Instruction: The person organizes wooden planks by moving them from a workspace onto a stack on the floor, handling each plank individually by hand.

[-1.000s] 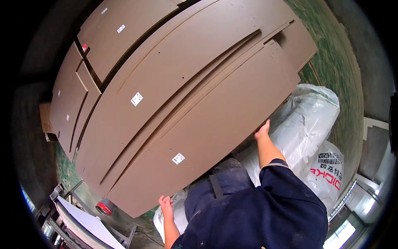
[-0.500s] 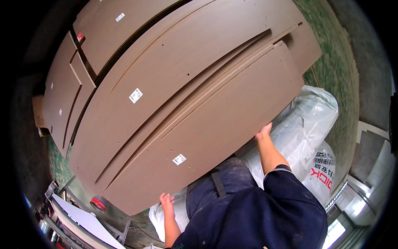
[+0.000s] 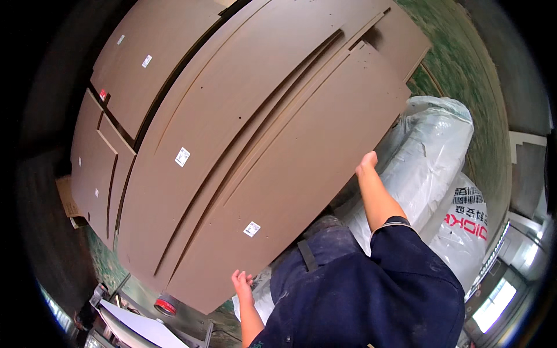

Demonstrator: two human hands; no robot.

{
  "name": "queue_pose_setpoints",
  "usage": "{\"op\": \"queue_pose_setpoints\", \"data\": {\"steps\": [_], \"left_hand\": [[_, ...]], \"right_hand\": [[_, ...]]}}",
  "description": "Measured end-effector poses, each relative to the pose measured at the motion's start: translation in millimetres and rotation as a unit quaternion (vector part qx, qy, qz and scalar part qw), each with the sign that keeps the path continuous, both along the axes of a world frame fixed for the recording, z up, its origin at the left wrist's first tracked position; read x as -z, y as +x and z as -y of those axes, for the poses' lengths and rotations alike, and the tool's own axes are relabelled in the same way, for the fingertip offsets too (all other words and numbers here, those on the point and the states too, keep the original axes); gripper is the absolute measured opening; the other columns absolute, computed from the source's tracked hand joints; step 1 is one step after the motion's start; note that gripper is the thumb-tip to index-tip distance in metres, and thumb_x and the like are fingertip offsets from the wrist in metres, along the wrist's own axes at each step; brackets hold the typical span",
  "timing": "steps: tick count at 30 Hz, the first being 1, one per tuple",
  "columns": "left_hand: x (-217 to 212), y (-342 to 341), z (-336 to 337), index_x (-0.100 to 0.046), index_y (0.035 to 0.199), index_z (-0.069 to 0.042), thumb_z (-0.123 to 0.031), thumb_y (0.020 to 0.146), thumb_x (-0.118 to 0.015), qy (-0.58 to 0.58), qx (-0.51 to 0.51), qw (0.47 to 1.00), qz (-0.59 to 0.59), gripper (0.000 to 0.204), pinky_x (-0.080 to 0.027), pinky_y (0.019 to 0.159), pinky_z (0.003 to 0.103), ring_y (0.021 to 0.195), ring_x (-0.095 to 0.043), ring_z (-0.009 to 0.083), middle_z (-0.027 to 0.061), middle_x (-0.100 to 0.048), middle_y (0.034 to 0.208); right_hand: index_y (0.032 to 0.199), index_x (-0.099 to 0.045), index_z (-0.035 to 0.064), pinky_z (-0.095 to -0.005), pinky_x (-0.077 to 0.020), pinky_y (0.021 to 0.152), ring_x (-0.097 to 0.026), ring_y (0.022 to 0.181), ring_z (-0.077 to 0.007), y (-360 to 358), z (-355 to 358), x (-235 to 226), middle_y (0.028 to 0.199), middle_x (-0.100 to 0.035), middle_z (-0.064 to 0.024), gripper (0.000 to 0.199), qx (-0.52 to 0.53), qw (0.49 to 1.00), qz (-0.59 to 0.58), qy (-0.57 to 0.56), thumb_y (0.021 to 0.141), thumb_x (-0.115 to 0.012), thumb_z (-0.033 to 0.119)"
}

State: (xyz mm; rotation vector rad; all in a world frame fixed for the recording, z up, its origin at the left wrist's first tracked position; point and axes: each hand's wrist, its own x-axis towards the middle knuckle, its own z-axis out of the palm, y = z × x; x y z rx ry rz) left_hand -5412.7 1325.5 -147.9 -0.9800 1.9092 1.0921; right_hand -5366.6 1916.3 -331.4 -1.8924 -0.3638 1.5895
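A long brown panel (image 3: pixel 301 156) with a groove along its far side and a small white label lies nearest me, on top of other brown panels. At its near edge, toward the right, my right hand (image 3: pixel 366 163) is closed on the edge; some of its fingers are hidden. Near the panel's left end, my left hand (image 3: pixel 242 283) is at the same edge with its fingers apart. Just beyond, a larger brown panel (image 3: pixel 209 116) carries a white label and small drilled holes.
More brown panels (image 3: pixel 156 46) lie at the far left. Plastic-wrapped bundles (image 3: pixel 429 145) stand to my right. A red-rimmed round object (image 3: pixel 165 306) and a white-topped surface (image 3: pixel 139 327) are at the lower left. Green worn floor (image 3: pixel 464 87) shows at the right.
The whole view has shifted and turned slightly. Both hands stay along the near panel's edge, and the panel keeps about the same place among the others.
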Motion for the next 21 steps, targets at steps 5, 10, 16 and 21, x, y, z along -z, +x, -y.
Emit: {"op": "queue_pose_setpoints", "data": {"steps": [5,10,16,21], "left_hand": [[3.8,6.5,-2.2,-0.038,0.132,-0.005,-0.023,0.095,-0.051,-0.003,0.011,1.000,0.024,0.044,-0.048,0.072,0.028,0.087,-0.059,0.0153,0.0105,-0.054,0.117],[3.3,2.1,-7.1,-0.037,0.133,-0.005,-0.023,0.095,-0.051,-0.009,0.027,0.999,0.032,0.044,-0.048,0.072,0.028,0.086,-0.058,0.0152,0.0102,-0.055,0.115],[4.1,-15.7,-2.9,-0.037,0.132,-0.006,-0.023,0.095,-0.051,-0.013,0.006,1.000,0.016,0.044,-0.048,0.072,0.028,0.086,-0.058,0.0146,0.0098,-0.055,0.115],[11.0,-56.0,-20.7,-0.042,0.129,-0.007,-0.028,0.093,-0.054,-0.010,0.025,0.999,-0.029,0.044,-0.048,0.071,0.028,0.085,-0.057,0.0154,0.0084,-0.055,0.108]], "right_hand": [[0.120,-0.050,-0.0060,-0.0451,-0.0449,0.096,-0.053,0.115,-0.0329,-8.9,-2.4,-8.0,0.128,-0.052,-0.0162,0.047,0.030,0.999,0.016,0.010,0.093,-0.034,0.029],[0.119,-0.050,-0.0077,-0.0452,-0.0461,0.094,-0.053,0.115,-0.0335,-8.1,-5.4,-2.9,0.127,-0.053,-0.0179,0.047,0.034,0.999,0.000,0.009,0.093,-0.035,0.028],[0.117,-0.051,-0.0083,-0.0455,-0.0466,0.094,-0.056,0.111,-0.0338,-24.8,0.7,-26.7,0.124,-0.055,-0.0184,0.044,0.019,0.999,0.039,-0.002,0.091,-0.037,0.024],[0.115,-0.055,-0.0044,-0.0460,-0.0483,0.091,-0.059,0.105,-0.0319,-18.6,-6.6,-16.4,0.115,-0.059,-0.0158,0.041,0.012,1.000,0.014,0.009,0.089,-0.039,0.024]]}}
